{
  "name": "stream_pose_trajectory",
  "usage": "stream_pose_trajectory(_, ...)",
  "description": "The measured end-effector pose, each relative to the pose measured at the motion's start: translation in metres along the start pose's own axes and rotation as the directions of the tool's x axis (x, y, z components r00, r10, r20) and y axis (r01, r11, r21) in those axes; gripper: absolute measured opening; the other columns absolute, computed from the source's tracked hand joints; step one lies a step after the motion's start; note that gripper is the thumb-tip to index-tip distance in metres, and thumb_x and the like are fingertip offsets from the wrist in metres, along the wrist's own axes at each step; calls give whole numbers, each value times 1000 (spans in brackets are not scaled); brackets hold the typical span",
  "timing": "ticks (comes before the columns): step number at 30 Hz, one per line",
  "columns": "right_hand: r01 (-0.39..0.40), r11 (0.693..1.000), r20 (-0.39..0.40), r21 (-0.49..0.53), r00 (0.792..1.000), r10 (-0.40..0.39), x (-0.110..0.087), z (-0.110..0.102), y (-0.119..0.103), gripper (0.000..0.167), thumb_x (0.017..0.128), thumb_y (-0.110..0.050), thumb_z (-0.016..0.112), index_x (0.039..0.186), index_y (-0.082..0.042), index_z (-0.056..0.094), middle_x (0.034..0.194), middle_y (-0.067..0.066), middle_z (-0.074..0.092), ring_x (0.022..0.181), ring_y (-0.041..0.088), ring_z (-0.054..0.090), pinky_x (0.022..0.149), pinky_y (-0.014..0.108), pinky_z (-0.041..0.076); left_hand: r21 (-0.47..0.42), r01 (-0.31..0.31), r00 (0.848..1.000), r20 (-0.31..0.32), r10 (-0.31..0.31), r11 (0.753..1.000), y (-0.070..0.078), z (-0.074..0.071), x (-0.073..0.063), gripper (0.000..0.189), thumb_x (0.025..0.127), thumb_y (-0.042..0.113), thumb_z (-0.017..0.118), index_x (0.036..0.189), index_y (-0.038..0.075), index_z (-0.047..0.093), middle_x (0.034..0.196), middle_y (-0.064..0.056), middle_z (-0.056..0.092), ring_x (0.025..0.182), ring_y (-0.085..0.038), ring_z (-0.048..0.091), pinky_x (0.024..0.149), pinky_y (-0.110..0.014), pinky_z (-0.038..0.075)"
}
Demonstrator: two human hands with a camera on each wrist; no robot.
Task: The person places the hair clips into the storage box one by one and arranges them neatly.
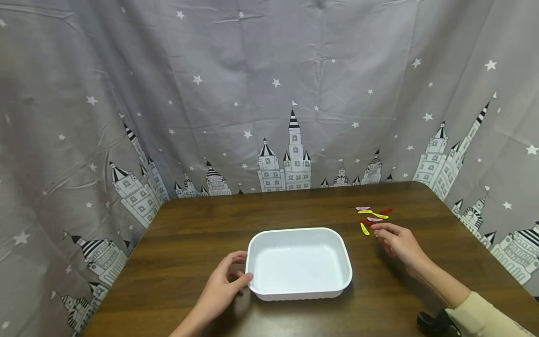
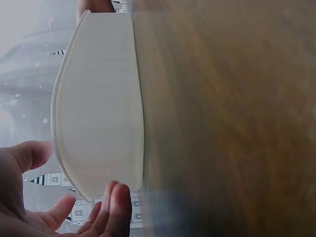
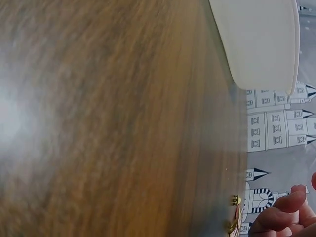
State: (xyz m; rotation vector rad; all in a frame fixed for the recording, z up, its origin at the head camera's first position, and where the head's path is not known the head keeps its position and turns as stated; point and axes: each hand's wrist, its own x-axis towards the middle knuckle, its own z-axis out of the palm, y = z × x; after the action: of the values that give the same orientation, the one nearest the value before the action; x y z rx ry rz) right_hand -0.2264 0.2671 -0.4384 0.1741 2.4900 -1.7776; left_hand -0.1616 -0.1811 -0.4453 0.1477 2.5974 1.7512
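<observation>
A white rectangular plastic tray stands on the wooden table. My left hand is at its left end, thumb by the rim and fingers spread loosely beside the wall. In the left wrist view, the fingers are not curled round the tray. Small snap hair clips, yellow, pink and red, lie in a loose group to the tray's right. Over the near edge of this group hovers my right hand, fingers loosely bent. Nothing shows between them, though the fingertips partly cover a clip.
The brown table reaches back to a grey curtain printed with castles and stars. A black object lies by the right sleeve at the table's front.
</observation>
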Motion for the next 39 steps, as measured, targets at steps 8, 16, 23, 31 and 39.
stream_pose_trajectory(8, 5, 999, -36, 43, 999, -3, 6, -5, 6, 39, 103, -28, 56, 129, 1, 59, 70, -4, 49, 59, 13, 47, 53, 29, 40, -39, 8, 998, 63, -5, 999, -2, 3, 2, 50, 87, 9, 78, 133, 10, 58, 130, -17, 54, 83, -17, 66, 64, -32, 57)
stream_pose_trajectory(16, 23, 998, -85, 61, 996, -18, 10, -14, 11, 37, 103, -23, 55, 128, 4, 60, 77, -4, 58, 60, 11, 50, 54, 28, 42, -59, -1, 994, 111, 7, 998, -1, 1, 3, 51, 87, 11, 78, 133, 4, 58, 132, -20, 52, 83, -16, 65, 66, -32, 57)
stream_pose_trajectory(23, 3, 997, -100, 71, 995, 4, 16, -23, 18, 36, 102, -23, 55, 127, 2, 60, 67, -7, 53, 60, 11, 49, 55, 29, 41, -99, -7, 990, 136, 20, 995, -4, 0, 5, 54, 87, 10, 78, 135, 3, 55, 131, -25, 52, 87, -17, 67, 66, -32, 57)
stream_pose_trajectory(31, -8, 998, -136, 68, 991, 17, 23, -33, 25, 36, 100, -22, 60, 126, 2, 61, 62, -7, 48, 56, 11, 45, 53, 29, 41, -111, -8, 988, 155, 25, 994, -6, 0, 6, 54, 87, 9, 77, 136, 2, 54, 133, -27, 52, 86, -17, 68, 66, -31, 57)
stream_pose_trajectory(39, -30, 993, -114, 110, 993, 43, 28, -47, 32, 19, 97, -22, 64, 113, -13, 70, 57, -11, 40, 51, 8, 37, 52, 26, 38, -136, -16, 986, 162, 38, 991, -9, 0, 6, 54, 87, 8, 77, 135, 1, 54, 132, -28, 52, 84, -14, 68, 66, -32, 58)
